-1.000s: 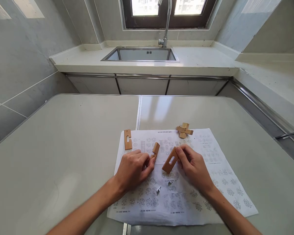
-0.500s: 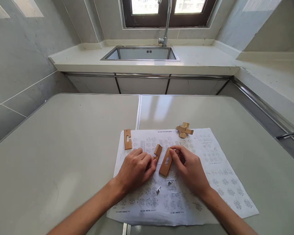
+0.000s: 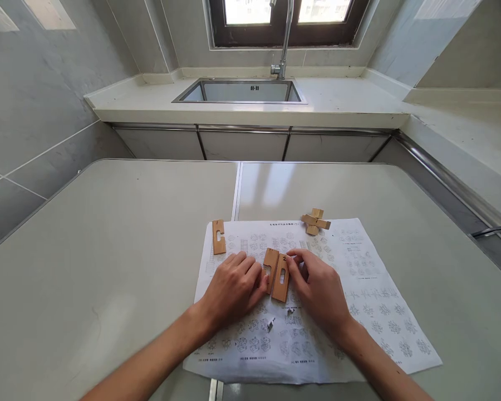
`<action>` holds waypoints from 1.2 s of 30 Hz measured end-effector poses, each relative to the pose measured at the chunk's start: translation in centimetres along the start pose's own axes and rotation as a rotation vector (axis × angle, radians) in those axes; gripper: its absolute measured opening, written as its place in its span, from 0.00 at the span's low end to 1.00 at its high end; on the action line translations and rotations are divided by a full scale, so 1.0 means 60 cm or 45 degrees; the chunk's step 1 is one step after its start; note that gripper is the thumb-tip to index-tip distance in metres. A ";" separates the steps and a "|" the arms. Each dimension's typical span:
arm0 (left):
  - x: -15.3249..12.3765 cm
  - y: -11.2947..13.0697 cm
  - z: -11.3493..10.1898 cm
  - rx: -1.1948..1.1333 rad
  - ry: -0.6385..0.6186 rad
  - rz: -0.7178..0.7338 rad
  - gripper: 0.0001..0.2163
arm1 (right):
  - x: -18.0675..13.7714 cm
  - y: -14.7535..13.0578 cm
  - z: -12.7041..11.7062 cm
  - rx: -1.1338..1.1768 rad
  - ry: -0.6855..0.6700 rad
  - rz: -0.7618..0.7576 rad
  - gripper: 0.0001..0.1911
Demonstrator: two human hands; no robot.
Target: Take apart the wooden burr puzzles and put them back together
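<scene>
Toward the counter's [image 3: 108, 250] near edge, a printed sheet [image 3: 359, 312] lies flat across the seam between the two counter slabs, covered with small diagrams. Both hands work at its middle. The left hand [image 3: 234, 287] rests knuckles up on the sheet, its fingers curled and its fingertips closed against the left piece [image 3: 270, 267], a short flat wooden bar. The right hand [image 3: 317, 287] lies the same way, its thumb and forefinger pinched on the slotted piece [image 3: 281, 277], a slightly longer flat bar with an oblong hole through its middle and a dark mark at its far end. The two bars lie side by side on the sheet, long edges touching, both pointing roughly toward the counter's far edge, with the slotted piece reaching a little nearer to the person. Neither hand is spread wide; each is narrowed onto its own bar.

At the sheet's far left corner lies a C-shaped piece [image 3: 218, 236], well apart from the hands. At the sheet's far edge, right of centre, sits a small cross [image 3: 315, 222] of wooden bars locked together, also untouched. Two tiny dark scraps lie on the sheet just near of the hands; what they are cannot be told.

Beyond the counter's far edge stands a second worktop with a steel sink [image 3: 242, 92] and a tap [image 3: 284, 39] under a window.
</scene>
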State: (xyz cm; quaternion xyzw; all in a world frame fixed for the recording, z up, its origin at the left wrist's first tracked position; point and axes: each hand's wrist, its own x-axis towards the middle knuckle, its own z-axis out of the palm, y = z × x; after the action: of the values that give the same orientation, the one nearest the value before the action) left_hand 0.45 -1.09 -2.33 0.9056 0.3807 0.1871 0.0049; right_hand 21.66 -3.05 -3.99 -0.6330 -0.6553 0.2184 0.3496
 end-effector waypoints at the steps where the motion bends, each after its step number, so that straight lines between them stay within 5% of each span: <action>1: 0.000 0.001 -0.001 -0.015 0.002 -0.008 0.10 | 0.000 0.000 0.000 -0.008 0.005 -0.011 0.14; 5: 0.000 0.005 -0.007 -0.154 0.024 -0.029 0.03 | -0.003 0.002 -0.001 -0.005 -0.018 -0.047 0.13; 10: 0.001 0.003 -0.018 -0.342 -0.081 0.018 0.24 | -0.004 0.002 -0.006 0.095 -0.084 -0.052 0.12; 14: 0.003 0.001 -0.019 -0.377 -0.128 0.038 0.27 | -0.003 -0.002 -0.010 0.214 -0.165 -0.090 0.11; 20: 0.003 -0.006 -0.015 -0.272 -0.075 -0.027 0.24 | -0.005 -0.009 -0.012 0.267 -0.268 -0.140 0.10; 28: -0.003 -0.021 -0.003 -0.067 -0.219 -0.042 0.27 | -0.006 -0.007 -0.011 0.198 -0.265 -0.166 0.12; 36: -0.002 -0.028 0.002 0.069 -0.101 -0.263 0.26 | -0.006 -0.006 -0.011 0.195 -0.267 -0.165 0.12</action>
State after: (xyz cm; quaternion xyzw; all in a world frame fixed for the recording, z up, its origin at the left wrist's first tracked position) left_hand -0.72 0.04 -2.71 0.8679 0.4766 0.1392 0.0149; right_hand 21.91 -3.53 -3.37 -0.5345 -0.7091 0.3100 0.3399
